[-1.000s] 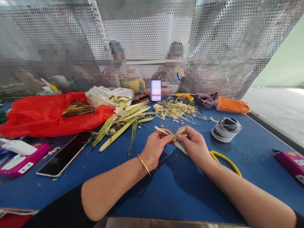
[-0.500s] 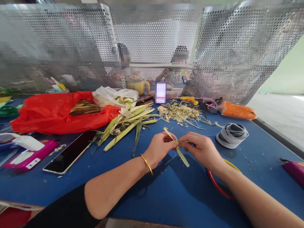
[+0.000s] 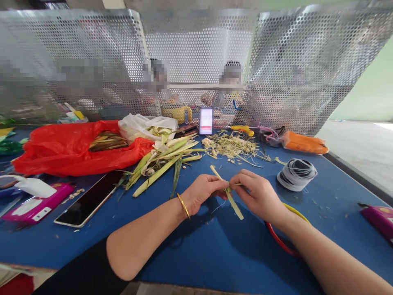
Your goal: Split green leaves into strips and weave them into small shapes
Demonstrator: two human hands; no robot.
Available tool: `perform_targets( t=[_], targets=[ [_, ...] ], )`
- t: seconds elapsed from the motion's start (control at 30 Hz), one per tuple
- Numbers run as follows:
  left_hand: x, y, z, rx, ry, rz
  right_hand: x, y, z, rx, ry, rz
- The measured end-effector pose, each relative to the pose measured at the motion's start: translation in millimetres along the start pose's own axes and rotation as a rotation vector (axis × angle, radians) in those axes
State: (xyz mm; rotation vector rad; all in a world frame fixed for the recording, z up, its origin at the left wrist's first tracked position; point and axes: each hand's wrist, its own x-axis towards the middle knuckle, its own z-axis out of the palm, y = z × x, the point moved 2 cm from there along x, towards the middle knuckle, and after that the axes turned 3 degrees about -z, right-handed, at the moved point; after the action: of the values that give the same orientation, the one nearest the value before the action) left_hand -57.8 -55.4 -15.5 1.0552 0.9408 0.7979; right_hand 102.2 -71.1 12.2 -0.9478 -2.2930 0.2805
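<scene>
Between my two hands is a pale green strip of plant leaf [image 3: 236, 208], like corn husk, held slantwise above the blue table [image 3: 190, 254]. My left hand [image 3: 208, 189], with a gold bangle at its wrist, pinches the strip near its middle. Fingertips of my right hand [image 3: 252, 192] are closed at the same spot, touching the left fingertips, on a thin piece of the leaf that crosses the strip. A fine thread hangs below the left fingers. The exact crossing is partly hidden by the fingers.
Husk leaves [image 3: 162, 168] and shredded scraps [image 3: 235, 145] lie ahead. Left are a red bag [image 3: 61, 151], a phone [image 3: 92, 200] and a magenta power strip [image 3: 39, 205]. Right stand a thread spool [image 3: 296, 175] and an orange packet [image 3: 303, 142]. A perforated metal screen [image 3: 199, 49] closes the back; people sit behind it.
My left fingers have shifted slightly around the crossing point, and the right fingers have curled in closer. The leaf strip stays in nearly the same place; the view has moved slightly.
</scene>
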Motion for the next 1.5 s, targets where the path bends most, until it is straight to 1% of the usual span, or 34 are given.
perform_targets(
  t=[0.17, 0.23, 0.27, 0.33, 0.43, 0.47, 0.53, 0.6, 0.67, 0.73, 0.8, 0.83, 0.87, 0.9, 0.93, 1.0, 1.07, 1.13, 1.2, 1.23, 1.27, 1.3, 1.33, 1.37, 1.4, 1.43, 1.5],
  targets=[
    [-1.0, 3.4, 1.2, 0.134, 0.066, 0.108, -3.0, -0.1, 1.8, -0.092, 0.015, -0.026],
    [-1.9, 3.9, 1.2, 0.222, 0.086, 0.160, -3.4, -1.3, 1.7, -0.103, 0.043, 0.006],
    [-2.5, 3.9, 1.2, 0.285, 0.096, 0.190, -3.3, -1.5, 1.7, -0.094, 0.067, 0.050],
    [-4.4, 3.9, 1.4, 0.433, 0.119, 0.270, -3.4, 0.5, 2.9, 0.001, 0.111, 0.226],
    [-7.3, 4.4, 2.2, 0.626, 0.151, 0.373, -4.6, 6.8, 9.7, 0.361, 0.084, 0.553],
    [-7.9, 4.6, 2.3, 0.664, 0.158, 0.386, -4.8, 8.3, 12.4, 0.483, 0.061, 0.620],
    [-8.0, 5.3, 2.1, 0.688, 0.167, 0.372, -4.6, 10.0, 15.7, 0.626, 0.039, 0.664],
    [-6.7, 5.8, 1.2, 0.623, 0.172, 0.326, -4.1, 10.6, 15.4, 0.608, 0.043, 0.636],
    [-4.4, 5.6, 0.0, 0.463, 0.174, 0.260, -3.3, 9.7, 11.4, 0.448, 0.076, 0.533],
    [-1.8, 4.5, -1.0, 0.271, 0.175, 0.184, -2.2, 6.7, 5.4, 0.225, 0.100, 0.335],
    [0.1, 3.1, -1.4, 0.137, 0.182, 0.121, -1.7, 2.7, 1.2, 0.040, 0.067, 0.109],
    [0.6, 2.5, -1.2, 0.102, 0.182, 0.098, -1.9, 1.3, 0.1, -0.022, 0.041, 0.026],
    [0.9, 2.0, -0.9, 0.083, 0.178, 0.081, -2.1, 0.5, -0.7, -0.064, 0.019, -0.024],
    [1.0, 1.5, -0.3, 0.074, 0.167, 0.066, -2.2, 0.2, -1.1, -0.092, 0.008, -0.044],
    [1.0, 1.1, 0.3, 0.070, 0.152, 0.054, -2.3, 0.1, -1.3, -0.109, 0.008, -0.041],
    [0.6, 0.8, 1.6, 0.078, 0.118, 0.056, -1.9, 0.5, -1.1, -0.101, 0.016, 0.013],
    [-0.7, 1.5, 2.5, 0.130, 0.096, 0.096, -1.3, 1.9, 0.0, -0.033, 0.022, 0.134],
    [-3.3, 3.3, 3.4, 0.256, 0.086, 0.174, -1.2, 5.2, 2.1, 0.124, 0.012, 0.333],
    [-7.3, 5.8, 4.3, 0.452, 0.117, 0.281, -2.0, 8.5, 5.7, 0.360, -0.011, 0.529],
    [-9.5, 7.2, 4.7, 0.547, 0.152, 0.341, -2.4, 9.6, 7.7, 0.480, -0.021, 0.597],
    [-11.2, 8.3, 4.8, 0.620, 0.192, 0.392, -2.8, 10.2, 9.3, 0.578, -0.022, 0.635],
    [-12.2, 8.9, 4.8, 0.661, 0.225, 0.420, -3.0, 10.4, 10.5, 0.637, -0.019, 0.644],
    [-12.2, 8.8, 4.6, 0.661, 0.239, 0.419, -3.1, 10.3, 10.8, 0.648, -0.007, 0.629],
    [-11.1, 7.9, 4.1, 0.613, 0.236, 0.388, -3.2, 10.0, 10.1, 0.605, 0.017, 0.587],
    [-9.2, 6.7, 3.4, 0.529, 0.220, 0.334, -3.0, 9.1, 8.6, 0.516, 0.042, 0.513],
    [-7.0, 5.2, 2.7, 0.424, 0.200, 0.268, -2.8, 7.5, 6.6, 0.392, 0.059, 0.409],
    [-3.2, 3.2, 1.9, 0.216, 0.169, 0.145, -2.5, 2.8, 2.5, 0.109, 0.056, 0.158]
  ],
)
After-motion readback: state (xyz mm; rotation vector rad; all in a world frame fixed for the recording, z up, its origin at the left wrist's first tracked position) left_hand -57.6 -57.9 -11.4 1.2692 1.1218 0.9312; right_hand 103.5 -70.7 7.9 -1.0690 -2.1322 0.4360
